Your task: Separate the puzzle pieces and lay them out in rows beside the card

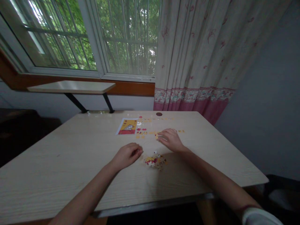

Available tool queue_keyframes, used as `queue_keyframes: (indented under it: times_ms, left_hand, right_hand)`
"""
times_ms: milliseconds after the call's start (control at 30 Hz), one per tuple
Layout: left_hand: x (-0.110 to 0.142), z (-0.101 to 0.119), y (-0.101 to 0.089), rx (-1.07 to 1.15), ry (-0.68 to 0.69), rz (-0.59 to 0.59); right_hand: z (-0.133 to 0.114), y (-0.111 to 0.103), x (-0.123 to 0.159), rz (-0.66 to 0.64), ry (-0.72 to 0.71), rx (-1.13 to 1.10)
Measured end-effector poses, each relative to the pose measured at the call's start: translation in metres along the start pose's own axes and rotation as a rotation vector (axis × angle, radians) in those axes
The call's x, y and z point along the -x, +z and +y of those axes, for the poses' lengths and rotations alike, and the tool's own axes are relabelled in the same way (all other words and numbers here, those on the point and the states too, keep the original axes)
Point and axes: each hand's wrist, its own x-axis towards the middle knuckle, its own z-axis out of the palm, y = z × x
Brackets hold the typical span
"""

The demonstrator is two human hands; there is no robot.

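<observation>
My right hand point(171, 140) reaches over the rows of jigsaw pieces, its thumb and fingers closed around a small yellow jigsaw piece point(156, 137). Several yellow, red and white pieces lie in rows near it, among them a pink-red piece point(144, 129); the hand covers part of the lower row. On the left side of a loose heap of pieces point(153, 161), my left hand point(127, 155) rests on the table with curled fingers and the thumb against them. Whatever its fingertips may hold is hidden. A picture sheet point(127, 127) showing a white animal on yellow and red lies left of the rows.
The pale wooden table point(77, 156) carries a raised shelf point(75, 87) on dark legs at the back left. A round brown disc point(159, 114) lies near the far edge. Behind are a barred window point(128, 37) and a patterned curtain point(194, 56).
</observation>
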Motion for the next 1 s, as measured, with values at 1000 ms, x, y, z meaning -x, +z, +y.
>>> queue_keyframes:
  times_ms: [1000]
  left_hand:
    - [0.002, 0.0, -0.003, -0.081, 0.018, 0.015]
  right_hand:
    - [-0.011, 0.051, -0.04, -0.262, 0.184, -0.002]
